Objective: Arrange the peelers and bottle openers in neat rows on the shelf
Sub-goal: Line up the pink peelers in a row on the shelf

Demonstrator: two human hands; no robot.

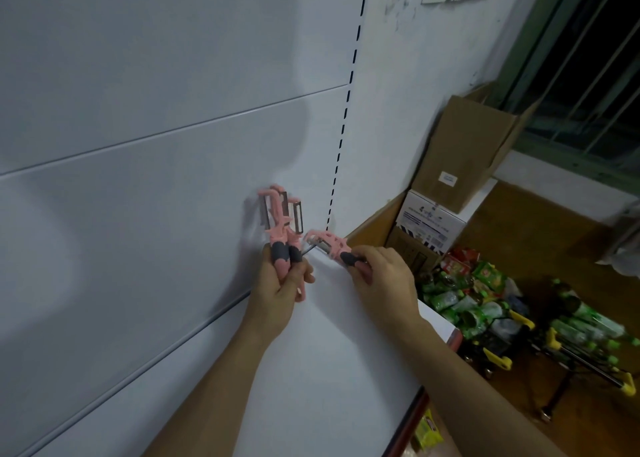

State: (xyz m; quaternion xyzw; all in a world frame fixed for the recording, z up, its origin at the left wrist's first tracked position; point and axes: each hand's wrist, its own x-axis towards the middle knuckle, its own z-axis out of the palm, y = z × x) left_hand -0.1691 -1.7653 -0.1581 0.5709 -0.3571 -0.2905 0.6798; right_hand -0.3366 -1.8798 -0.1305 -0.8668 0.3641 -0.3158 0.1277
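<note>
My left hand (277,288) grips a bunch of pink peelers (281,221) by their handles, blades pointing up toward the white back panel. My right hand (382,276) holds a single pink peeler (329,245) with a dark grip, its head tilted left toward the bunch. Both hands hover over the white shelf (332,345) close to its far right corner. No bottle openers are in sight.
A slotted upright (346,120) runs up the back panel. Beyond the shelf's right edge stand cardboard boxes (460,151) and a white carton (429,221). Below right, a shopping cart (512,321) holds green packets on a brown floor.
</note>
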